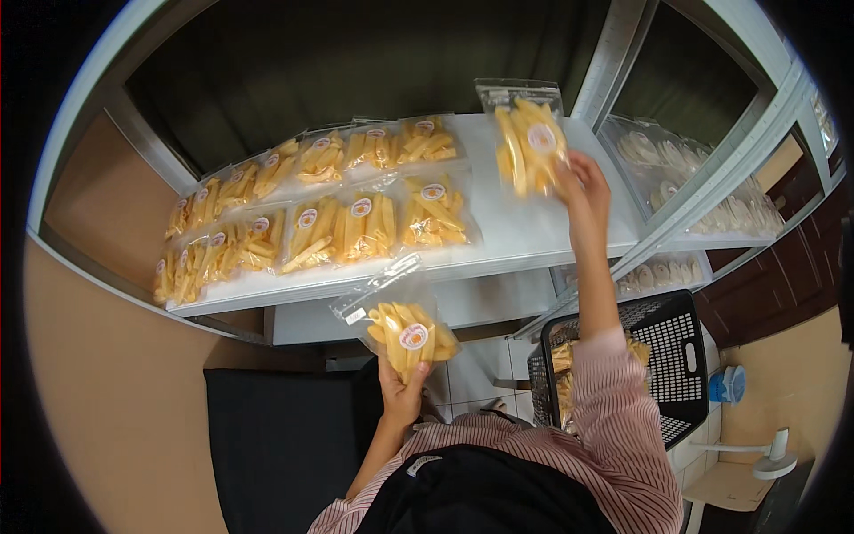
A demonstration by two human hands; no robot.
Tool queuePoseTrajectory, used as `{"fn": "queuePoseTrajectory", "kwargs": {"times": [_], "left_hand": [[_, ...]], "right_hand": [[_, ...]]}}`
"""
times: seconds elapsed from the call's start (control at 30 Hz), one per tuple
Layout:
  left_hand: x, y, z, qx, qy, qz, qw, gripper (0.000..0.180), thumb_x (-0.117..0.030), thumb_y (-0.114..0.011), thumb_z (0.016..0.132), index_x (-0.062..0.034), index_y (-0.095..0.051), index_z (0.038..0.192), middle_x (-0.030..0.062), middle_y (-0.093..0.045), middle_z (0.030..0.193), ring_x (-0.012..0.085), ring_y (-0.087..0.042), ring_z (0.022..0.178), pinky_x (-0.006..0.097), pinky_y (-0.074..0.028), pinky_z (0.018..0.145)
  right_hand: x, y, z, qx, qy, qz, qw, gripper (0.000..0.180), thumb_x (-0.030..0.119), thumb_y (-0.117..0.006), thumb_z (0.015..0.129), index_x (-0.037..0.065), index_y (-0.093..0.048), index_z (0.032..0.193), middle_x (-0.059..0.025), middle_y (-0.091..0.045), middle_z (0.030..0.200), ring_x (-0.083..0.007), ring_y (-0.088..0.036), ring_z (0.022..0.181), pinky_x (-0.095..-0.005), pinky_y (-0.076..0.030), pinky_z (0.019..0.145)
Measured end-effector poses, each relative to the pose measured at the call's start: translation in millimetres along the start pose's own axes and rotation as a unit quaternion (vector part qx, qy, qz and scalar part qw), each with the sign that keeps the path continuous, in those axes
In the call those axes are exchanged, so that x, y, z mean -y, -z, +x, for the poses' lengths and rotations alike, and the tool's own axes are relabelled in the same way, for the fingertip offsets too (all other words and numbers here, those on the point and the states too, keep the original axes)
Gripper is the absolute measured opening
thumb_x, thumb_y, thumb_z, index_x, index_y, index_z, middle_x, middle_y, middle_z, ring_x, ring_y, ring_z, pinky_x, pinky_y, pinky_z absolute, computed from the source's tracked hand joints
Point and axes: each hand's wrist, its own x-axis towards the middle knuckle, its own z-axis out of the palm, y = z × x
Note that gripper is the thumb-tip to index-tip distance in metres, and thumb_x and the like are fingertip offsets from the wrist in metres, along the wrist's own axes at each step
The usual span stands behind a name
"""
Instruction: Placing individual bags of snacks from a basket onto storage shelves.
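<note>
My left hand [403, 392] grips the lower end of a clear zip bag of yellow snack sticks [406, 327], held upright in front of the shelf edge. A round label shows on its front. Farther right, my right hand [584, 185] is closed on the side of a second such bag [527, 142], raised over the right part of the white shelf [498, 233]. Some of the right fingers are hidden behind that bag. On the shelf to the left stand two rows of similar bags, among them a front-row bag [435, 214] and a back-row bag [425, 140].
Below my right arm sits a black plastic basket [663, 356] with more yellow bags inside. A metal shelf post [676, 222] rises at the right, with bags of pale pieces [725, 209] beyond it. A black chair [285, 436] stands at lower left. A blue tub [728, 384] is beside the basket.
</note>
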Motion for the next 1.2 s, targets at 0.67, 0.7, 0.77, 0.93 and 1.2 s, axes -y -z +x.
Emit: {"fn": "queuePoseTrajectory", "kwargs": {"times": [0.67,0.7,0.77,0.93,1.2], "left_hand": [[-27,-18,18,0.029,0.102,-0.149,0.983,0.054,-0.010,-0.043,0.086,-0.0001,-0.013,0.130,0.0098,-0.036,0.123,0.0164,-0.037,0.112,0.029,-0.029,0.093],[-31,-19,17,0.028,0.104,-0.177,0.978,0.054,-0.011,-0.043,0.086,-0.0006,-0.013,0.130,0.0099,-0.035,0.124,0.0166,-0.036,0.112,0.030,-0.028,0.094],[-31,-19,13,0.027,0.105,-0.206,0.973,0.054,-0.013,-0.042,0.086,-0.0011,-0.013,0.130,0.0099,-0.034,0.124,0.0168,-0.036,0.112,0.031,-0.027,0.095],[-27,-28,12,0.047,0.071,-0.163,0.983,0.058,-0.021,-0.042,0.087,-0.0011,-0.010,0.131,0.0096,-0.031,0.127,0.0189,-0.032,0.116,0.031,-0.024,0.097],[-30,-42,15,0.132,-0.019,-0.053,0.990,0.079,-0.047,-0.042,0.082,-0.0158,0.011,0.132,0.0175,-0.010,0.137,0.0313,-0.022,0.123,0.046,-0.030,0.092]], "right_hand": [[-37,-29,42,-0.056,0.232,-0.306,0.921,0.032,0.025,-0.059,0.076,-0.004,-0.057,0.089,-0.0125,-0.057,0.088,-0.0186,-0.053,0.071,-0.0256,-0.041,0.061],[-20,-31,16,-0.051,0.246,-0.237,0.938,0.027,0.021,-0.060,0.075,-0.003,-0.057,0.087,-0.0113,-0.057,0.086,-0.0161,-0.050,0.065,-0.0250,-0.039,0.056],[-8,-27,-44,0.049,0.189,-0.160,0.967,0.017,0.012,-0.060,0.073,-0.001,-0.056,0.083,-0.0087,-0.057,0.085,-0.0114,-0.044,0.059,-0.0236,-0.034,0.051],[18,-21,-128,0.323,0.017,-0.064,0.944,0.042,0.008,-0.062,0.072,0.001,-0.045,0.111,-0.0069,-0.054,0.090,-0.0085,-0.050,0.066,-0.0210,-0.039,0.056],[1,9,-65,0.026,0.013,-0.118,0.993,0.029,0.010,-0.056,0.078,-0.002,-0.049,0.104,-0.0069,-0.056,0.092,-0.0070,-0.051,0.058,-0.0204,-0.039,0.047]]}}
